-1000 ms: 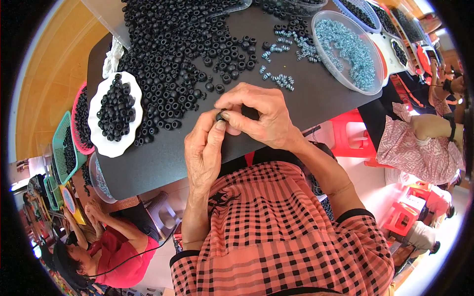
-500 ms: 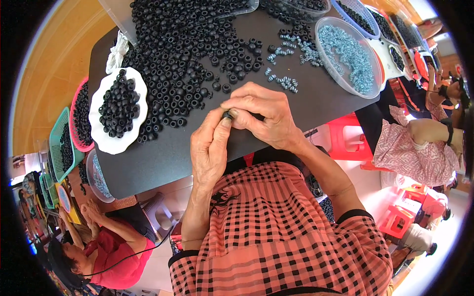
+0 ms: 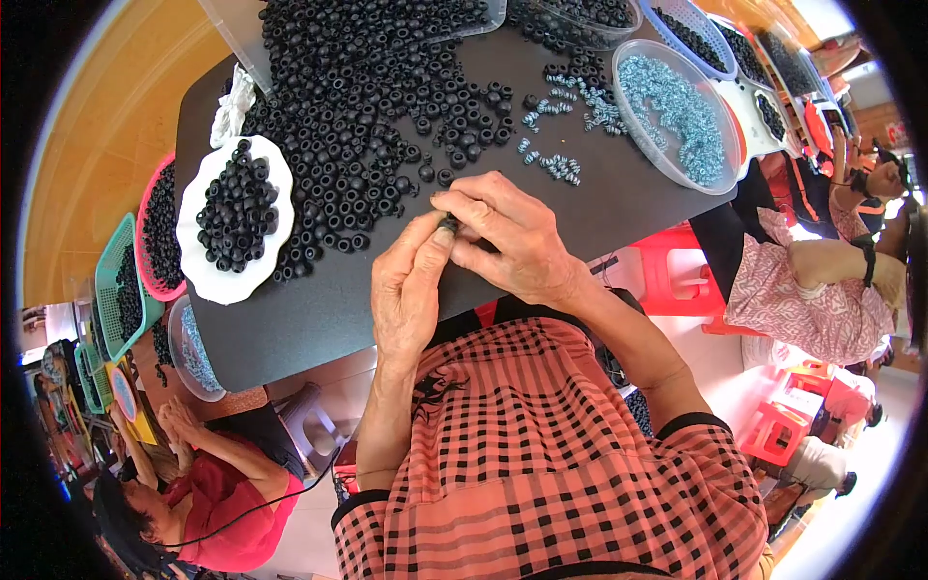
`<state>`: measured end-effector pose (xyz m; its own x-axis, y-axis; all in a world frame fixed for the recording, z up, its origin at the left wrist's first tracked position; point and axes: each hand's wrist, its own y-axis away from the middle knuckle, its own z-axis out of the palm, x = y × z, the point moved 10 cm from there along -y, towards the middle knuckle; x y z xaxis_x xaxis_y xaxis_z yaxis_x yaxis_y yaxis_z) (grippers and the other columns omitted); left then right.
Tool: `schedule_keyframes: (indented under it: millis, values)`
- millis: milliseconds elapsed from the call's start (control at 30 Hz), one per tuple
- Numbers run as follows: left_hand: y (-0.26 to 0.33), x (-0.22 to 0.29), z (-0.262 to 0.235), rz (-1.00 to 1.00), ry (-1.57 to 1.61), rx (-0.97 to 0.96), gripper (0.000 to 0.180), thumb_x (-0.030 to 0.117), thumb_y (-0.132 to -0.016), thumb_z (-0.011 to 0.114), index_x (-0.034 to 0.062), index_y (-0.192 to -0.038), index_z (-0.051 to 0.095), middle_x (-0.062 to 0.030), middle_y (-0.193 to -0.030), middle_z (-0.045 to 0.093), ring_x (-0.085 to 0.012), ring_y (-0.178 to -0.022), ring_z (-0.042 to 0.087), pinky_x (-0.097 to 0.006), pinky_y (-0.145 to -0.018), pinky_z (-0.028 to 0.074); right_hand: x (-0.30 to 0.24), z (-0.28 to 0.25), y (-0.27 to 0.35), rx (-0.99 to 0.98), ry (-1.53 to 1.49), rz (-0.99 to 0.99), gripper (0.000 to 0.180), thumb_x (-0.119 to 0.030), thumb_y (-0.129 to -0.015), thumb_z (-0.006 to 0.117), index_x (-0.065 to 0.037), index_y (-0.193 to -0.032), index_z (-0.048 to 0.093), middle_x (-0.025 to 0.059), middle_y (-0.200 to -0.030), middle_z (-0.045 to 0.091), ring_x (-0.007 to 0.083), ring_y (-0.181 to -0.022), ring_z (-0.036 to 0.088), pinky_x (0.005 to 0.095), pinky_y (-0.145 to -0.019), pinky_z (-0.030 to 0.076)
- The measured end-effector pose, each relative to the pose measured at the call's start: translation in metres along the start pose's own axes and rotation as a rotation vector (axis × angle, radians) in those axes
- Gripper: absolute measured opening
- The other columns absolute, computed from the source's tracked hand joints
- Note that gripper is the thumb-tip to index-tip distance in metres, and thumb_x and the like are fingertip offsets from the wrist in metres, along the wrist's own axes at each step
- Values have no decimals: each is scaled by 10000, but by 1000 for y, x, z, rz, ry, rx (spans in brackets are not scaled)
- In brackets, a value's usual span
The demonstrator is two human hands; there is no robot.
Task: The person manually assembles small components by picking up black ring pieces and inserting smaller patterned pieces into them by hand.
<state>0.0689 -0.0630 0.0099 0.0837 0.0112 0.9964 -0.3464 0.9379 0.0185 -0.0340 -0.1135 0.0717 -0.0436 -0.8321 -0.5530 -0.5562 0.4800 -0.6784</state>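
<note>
My left hand (image 3: 406, 290) and my right hand (image 3: 507, 237) meet over the near edge of a black table (image 3: 319, 319). Together their fingertips pinch one small black ring (image 3: 449, 224). A big heap of the same black rings (image 3: 367, 106) spreads across the table just beyond my hands. A few small blue-grey metal springs (image 3: 559, 166) lie loose to the right of the heap. A clear bowl full of those springs (image 3: 677, 111) stands at the table's right edge. A white plate piled with black rings (image 3: 234, 220) sits at the left.
Pink (image 3: 155, 237) and green (image 3: 116, 290) baskets of black parts stand left of the table. More bowls (image 3: 701, 39) line the far right. One person in red (image 3: 208, 503) sits low at the left, another in a pink pattern (image 3: 822, 290) at the right by red stools (image 3: 677, 275).
Both hands stay together on the ring, with only slight shifts of the fingers. The view has shifted a little; nothing on the table has moved.
</note>
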Motion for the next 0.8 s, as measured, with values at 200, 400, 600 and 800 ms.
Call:
schedule_keyframes:
  millis: [200,400,600,800]
  values:
    - [-2,5,6,52,-32,4,236,112,-963,512,-38,-1110,621,-3,-873,620,-57,-804,505,-211,-710,425,-2,0,2,11,90,-43,428,-22,-651,750,21,-1054,611,121,-994,585,274,-857,606,359,-727,519]
    - [-2,7,2,33,-101,51,228,109,-958,517,-38,-1096,623,-5,-864,617,-54,-797,498,-208,-699,419,-2,0,-1,9,86,-19,398,8,-678,717,18,-1062,612,121,-1002,588,279,-875,606,364,-747,516]
    - [-1,-3,-4,4,-30,66,215,116,-961,516,-33,-1078,617,-2,-840,601,-63,-777,496,-208,-685,414,3,2,-4,-45,-57,31,352,45,-739,666,26,-1087,618,132,-1020,601,267,-873,620,347,-727,527]
    - [-1,11,5,124,-198,45,215,137,-974,513,-11,-1096,610,-20,-823,602,-70,-774,505,-222,-684,427,19,-2,1,-53,-245,179,251,39,-801,646,8,-1050,660,116,-994,630,172,-743,639,279,-642,539]
